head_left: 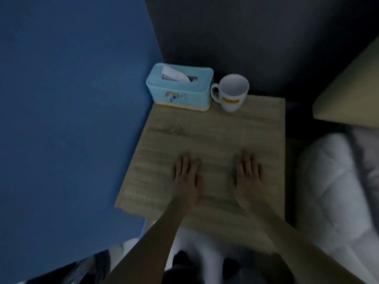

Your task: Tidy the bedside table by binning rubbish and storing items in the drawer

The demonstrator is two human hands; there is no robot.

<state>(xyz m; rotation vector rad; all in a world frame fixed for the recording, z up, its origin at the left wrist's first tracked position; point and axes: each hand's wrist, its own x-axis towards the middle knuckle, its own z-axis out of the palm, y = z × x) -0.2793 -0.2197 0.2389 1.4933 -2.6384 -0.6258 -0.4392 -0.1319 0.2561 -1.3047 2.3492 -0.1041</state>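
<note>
The wooden bedside table [207, 132] fills the middle of the dim head view. My left hand [187, 175] lies flat on its top near the front, palm down, fingers apart, holding nothing. My right hand [248, 175] lies flat beside it in the same way. At the back left corner stands a light blue tissue box [180, 89] with a white tissue sticking out of its slot. Next to it on the right is a white mug [232, 92] with a yellow label, upright, handle pointing left. No drawer or bin shows.
A blue wall [71, 119] runs close along the table's left side and a dark wall [256, 37] stands behind it. White bedding [336, 191] and a beige headboard [348, 95] lie to the right. My legs are below the table's front edge.
</note>
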